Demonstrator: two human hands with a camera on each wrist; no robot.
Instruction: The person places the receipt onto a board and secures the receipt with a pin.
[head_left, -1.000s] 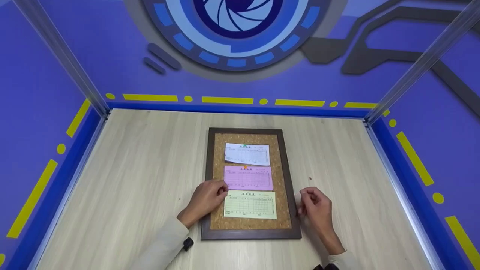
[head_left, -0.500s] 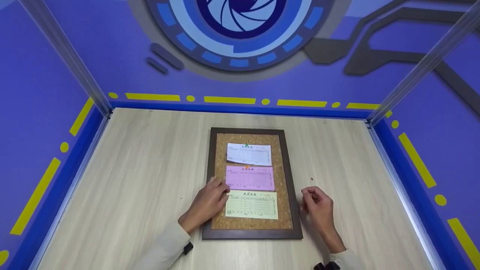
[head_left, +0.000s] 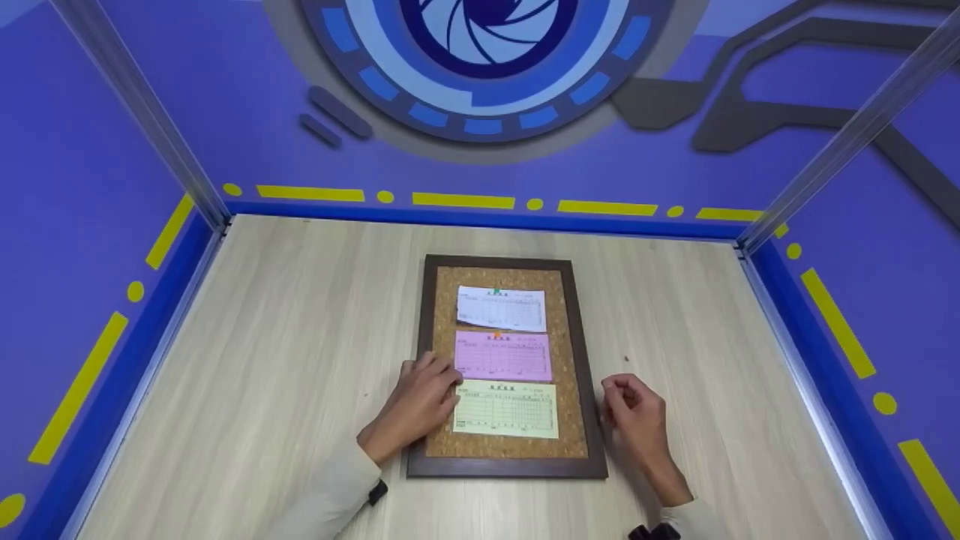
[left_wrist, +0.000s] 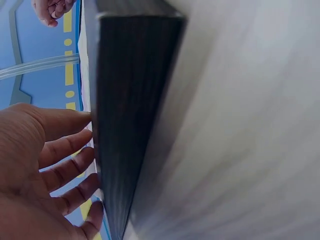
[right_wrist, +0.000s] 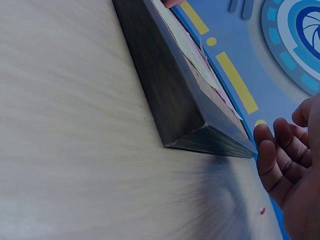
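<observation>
Head view shows my left hand (head_left: 417,402) resting flat, fingers spread, on the cork board's (head_left: 506,450) left frame, touching the yellow slip (head_left: 505,409). My right hand (head_left: 632,417) hovers loosely curled, empty, beside the right frame. I judge the slip light, flimsy and easily torn, best pinched at 1 free corner.

Both arms wear long, light beige sleeves reaching to the wrists; the left hand (head_left: 417,401) and right hand (head_left: 634,414) are bare, without rings or gloves; a small black device sits under the left cuff (head_left: 376,491); a like black piece shows at the right cuff (head_left: 651,532), cut by the frame edge.
</observation>
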